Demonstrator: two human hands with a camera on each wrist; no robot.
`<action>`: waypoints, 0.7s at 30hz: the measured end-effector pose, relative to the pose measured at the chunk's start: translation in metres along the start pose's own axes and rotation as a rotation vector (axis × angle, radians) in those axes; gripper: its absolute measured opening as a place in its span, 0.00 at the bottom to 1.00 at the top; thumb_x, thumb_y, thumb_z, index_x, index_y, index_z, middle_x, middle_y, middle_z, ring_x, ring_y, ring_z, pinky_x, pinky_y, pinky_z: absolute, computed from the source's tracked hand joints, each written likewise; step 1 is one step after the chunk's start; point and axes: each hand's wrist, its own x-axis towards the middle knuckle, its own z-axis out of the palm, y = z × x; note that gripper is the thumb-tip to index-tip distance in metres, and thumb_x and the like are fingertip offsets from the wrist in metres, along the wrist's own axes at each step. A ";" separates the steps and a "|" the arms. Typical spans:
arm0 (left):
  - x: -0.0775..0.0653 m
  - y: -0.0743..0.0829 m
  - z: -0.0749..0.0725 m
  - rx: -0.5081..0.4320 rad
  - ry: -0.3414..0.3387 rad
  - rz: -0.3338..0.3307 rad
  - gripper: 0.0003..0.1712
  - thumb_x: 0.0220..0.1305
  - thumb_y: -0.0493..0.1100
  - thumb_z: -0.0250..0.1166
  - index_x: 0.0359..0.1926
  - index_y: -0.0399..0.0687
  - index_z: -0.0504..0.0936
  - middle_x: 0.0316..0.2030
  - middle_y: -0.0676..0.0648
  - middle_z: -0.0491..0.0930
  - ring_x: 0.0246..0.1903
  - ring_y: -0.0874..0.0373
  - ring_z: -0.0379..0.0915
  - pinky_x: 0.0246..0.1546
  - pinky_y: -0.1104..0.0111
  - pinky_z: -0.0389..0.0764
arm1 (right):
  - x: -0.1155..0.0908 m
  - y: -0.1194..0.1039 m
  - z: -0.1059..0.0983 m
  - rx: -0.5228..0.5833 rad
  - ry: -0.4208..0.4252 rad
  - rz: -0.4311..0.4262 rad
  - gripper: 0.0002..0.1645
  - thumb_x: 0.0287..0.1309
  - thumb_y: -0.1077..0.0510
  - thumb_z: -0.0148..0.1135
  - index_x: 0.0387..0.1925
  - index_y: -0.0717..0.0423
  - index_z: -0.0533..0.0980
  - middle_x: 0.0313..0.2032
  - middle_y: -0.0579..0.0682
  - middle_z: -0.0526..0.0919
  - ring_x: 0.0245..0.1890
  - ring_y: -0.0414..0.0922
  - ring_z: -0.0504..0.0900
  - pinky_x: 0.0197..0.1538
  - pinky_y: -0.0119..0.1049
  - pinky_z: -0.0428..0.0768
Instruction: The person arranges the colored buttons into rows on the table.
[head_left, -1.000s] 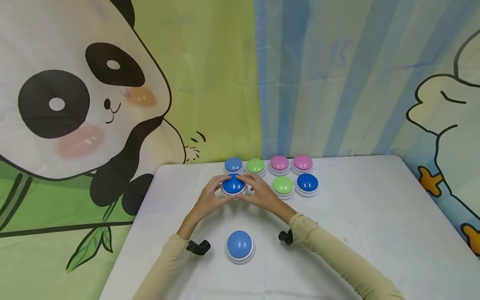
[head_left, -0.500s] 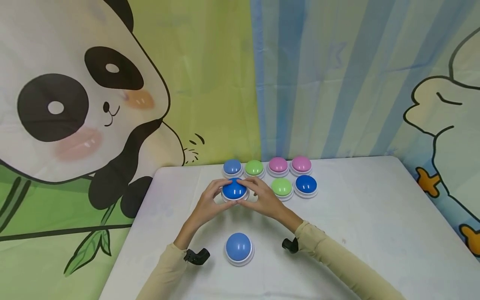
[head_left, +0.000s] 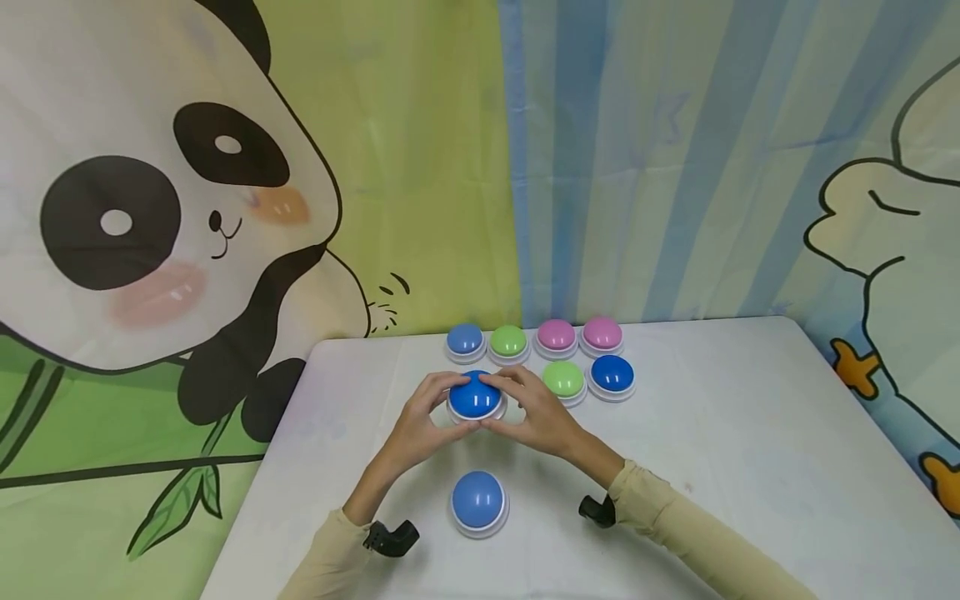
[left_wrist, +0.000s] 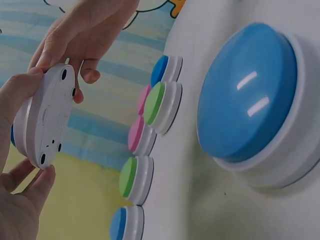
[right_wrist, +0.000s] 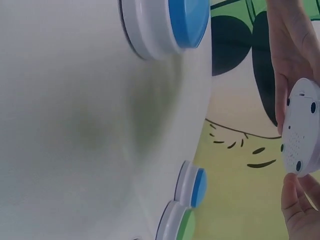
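Note:
Both hands hold one dark blue push button (head_left: 474, 397) in the air above the white table. My left hand (head_left: 422, 425) pinches its left side, and my right hand (head_left: 542, 417) pinches its right side. The thumbs are at the near edge and the fingers at the far edge. Its white underside (left_wrist: 52, 115), with small black feet, shows in the left wrist view. A lighter blue push button (head_left: 478, 500) stands on the table nearer to me, below the hands, with neither hand touching it.
At the table's (head_left: 750, 433) back stand a light blue button (head_left: 465, 339), a green button (head_left: 508, 341) and two pink buttons, one (head_left: 557, 335) beside the other (head_left: 602, 333). Before them stand another green button (head_left: 563, 379) and a dark blue button (head_left: 612, 374). A printed curtain (head_left: 435, 167) hangs behind.
Both hands have brought the dark blue button toward me, away from the back row and higher off the table. The other buttons stay put; the head view has shifted slightly.

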 end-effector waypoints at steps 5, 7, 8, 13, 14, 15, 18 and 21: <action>-0.005 0.014 0.001 0.019 -0.011 0.032 0.36 0.51 0.52 0.75 0.61 0.60 0.72 0.59 0.50 0.71 0.62 0.50 0.71 0.59 0.50 0.76 | -0.007 -0.011 -0.009 0.004 0.015 -0.015 0.38 0.49 0.45 0.74 0.62 0.44 0.73 0.52 0.49 0.76 0.53 0.43 0.76 0.52 0.37 0.83; -0.007 0.019 0.001 0.038 -0.014 0.045 0.36 0.51 0.52 0.75 0.61 0.60 0.72 0.59 0.50 0.71 0.61 0.51 0.71 0.59 0.52 0.77 | -0.010 -0.014 -0.012 0.003 0.022 -0.024 0.38 0.49 0.45 0.74 0.62 0.45 0.73 0.51 0.49 0.76 0.52 0.42 0.76 0.51 0.37 0.83; -0.008 0.022 0.001 0.046 -0.015 0.054 0.36 0.51 0.52 0.75 0.61 0.59 0.72 0.59 0.50 0.71 0.61 0.51 0.71 0.59 0.53 0.77 | -0.012 -0.016 -0.013 0.004 0.026 -0.030 0.38 0.48 0.45 0.74 0.62 0.45 0.73 0.51 0.49 0.76 0.52 0.43 0.76 0.51 0.37 0.84; -0.015 0.035 0.003 0.069 -0.016 0.074 0.37 0.50 0.52 0.76 0.61 0.60 0.72 0.59 0.49 0.70 0.59 0.51 0.72 0.57 0.55 0.79 | -0.021 -0.022 -0.019 0.012 0.032 -0.050 0.38 0.49 0.44 0.74 0.62 0.47 0.73 0.51 0.49 0.76 0.51 0.42 0.76 0.51 0.35 0.84; -0.017 0.038 0.004 0.069 -0.017 0.075 0.37 0.50 0.52 0.76 0.61 0.61 0.72 0.59 0.49 0.70 0.59 0.51 0.72 0.57 0.56 0.79 | -0.023 -0.023 -0.021 0.011 0.032 -0.054 0.38 0.48 0.43 0.74 0.62 0.47 0.73 0.51 0.49 0.76 0.51 0.42 0.76 0.51 0.35 0.84; -0.018 0.040 0.004 0.071 -0.017 0.079 0.37 0.50 0.53 0.76 0.61 0.61 0.72 0.59 0.50 0.70 0.59 0.51 0.73 0.56 0.56 0.80 | -0.025 -0.024 -0.022 0.007 0.033 -0.058 0.38 0.49 0.43 0.73 0.62 0.47 0.73 0.51 0.48 0.75 0.51 0.42 0.76 0.50 0.35 0.84; -0.020 0.047 0.006 0.081 -0.017 0.095 0.37 0.50 0.54 0.76 0.61 0.62 0.72 0.59 0.50 0.70 0.59 0.51 0.73 0.55 0.57 0.81 | -0.030 -0.028 -0.027 -0.005 0.037 -0.065 0.39 0.48 0.42 0.73 0.62 0.47 0.73 0.51 0.48 0.75 0.51 0.42 0.76 0.50 0.36 0.84; -0.021 0.052 0.007 0.086 -0.016 0.112 0.38 0.49 0.54 0.76 0.62 0.62 0.72 0.59 0.50 0.70 0.59 0.52 0.72 0.55 0.57 0.81 | -0.033 -0.031 -0.032 -0.019 0.037 -0.075 0.39 0.48 0.42 0.73 0.62 0.47 0.72 0.52 0.49 0.75 0.50 0.42 0.77 0.50 0.37 0.84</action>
